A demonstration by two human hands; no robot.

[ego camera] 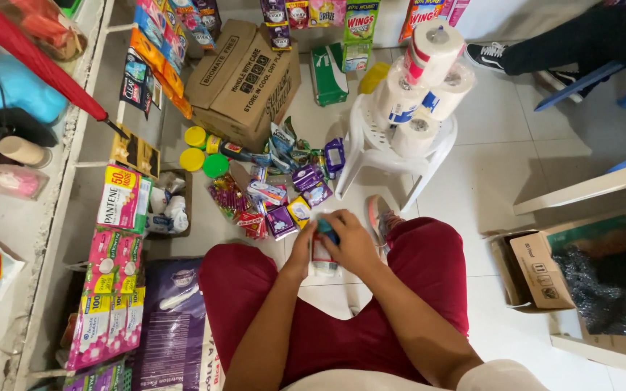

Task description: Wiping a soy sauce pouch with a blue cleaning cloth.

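Small packet (323, 255) mostly hidden behind both hands; only a white body and a blue top show, kind unclear. Left hand (303, 246) and right hand (353, 242) meet above the knees, each grip clenched on the packet. Brown cardboard box (244, 81) lies closed beyond loose sachets (284, 195) on the floor.

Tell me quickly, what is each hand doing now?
Left hand: closed on the small packet, at its left side.
Right hand: closed on the same small packet, from the top.
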